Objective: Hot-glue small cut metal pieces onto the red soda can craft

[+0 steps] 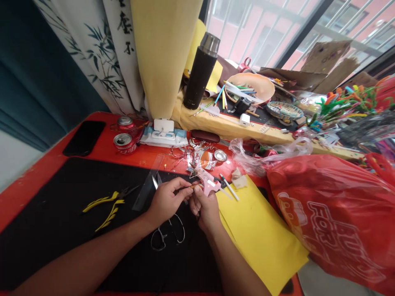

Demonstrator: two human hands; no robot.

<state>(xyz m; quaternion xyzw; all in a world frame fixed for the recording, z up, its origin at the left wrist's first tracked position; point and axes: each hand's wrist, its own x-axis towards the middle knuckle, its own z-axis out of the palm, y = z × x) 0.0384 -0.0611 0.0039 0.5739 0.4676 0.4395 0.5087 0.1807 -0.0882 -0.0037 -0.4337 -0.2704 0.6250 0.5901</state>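
Above the black mat [77, 230], my left hand [168, 197] and my right hand [205, 207] meet with fingertips closed on a small, thin orange-brown strip [195, 186]. Its exact kind is too small to make out. Just beyond my right hand is a pink glue gun [209, 183]. A pair of scissors [159, 242] lies partly under my left hand, with metal loops showing below and blade tips above. Left of it are a clear ruler [142, 195] and yellow-handled pliers [109, 207], jaws pointing right. Yellow sheets [259, 234] lie beside my right forearm.
A white pen [230, 187] touches the yellow sheets. Cut can scraps [204, 159], a wipes pack [163, 137], drink cans [124, 143] and a phone [84, 137] line the back. A red bag [333, 218] bulges at right; a black thermos [201, 74] stands on the sill.
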